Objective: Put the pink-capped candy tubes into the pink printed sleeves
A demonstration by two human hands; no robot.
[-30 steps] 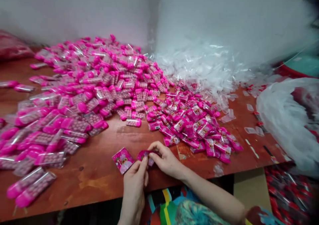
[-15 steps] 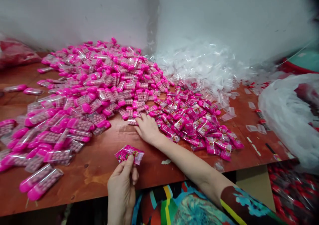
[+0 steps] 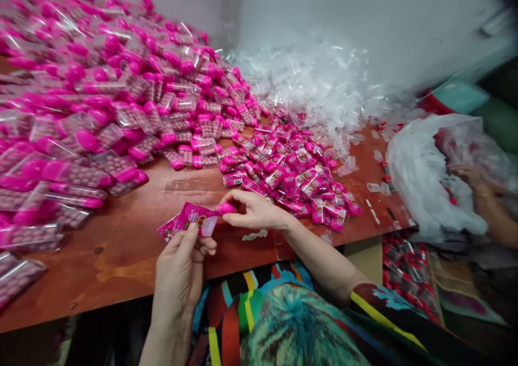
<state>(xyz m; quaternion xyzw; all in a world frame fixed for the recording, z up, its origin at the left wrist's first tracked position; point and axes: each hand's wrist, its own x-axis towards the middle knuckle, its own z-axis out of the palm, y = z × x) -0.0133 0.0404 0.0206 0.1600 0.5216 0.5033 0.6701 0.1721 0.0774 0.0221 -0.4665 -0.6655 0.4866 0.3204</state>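
My left hand [image 3: 180,266] pinches a small pink printed packet [image 3: 190,218] just above the near edge of the brown table [image 3: 121,258]. My right hand [image 3: 254,212] is closed on a pink-capped candy container [image 3: 220,210], its cap end at the packet's open mouth. A big heap of pink-capped clear containers [image 3: 105,101] full of pink candies covers the table's left half. A smaller pile of filled pink packets [image 3: 287,171] lies just beyond my right hand.
A mound of clear plastic bags [image 3: 319,85] sits against the white wall at the back. A large white plastic sack [image 3: 429,177] stands at the right, with another person's hand [image 3: 471,177] at it. Red-capped items [image 3: 408,274] lie below the table's right edge.
My right hand reached to the container heap, picked up one pink-capped container, and brought it back to the packet in my left hand. The view shifted left and downward.
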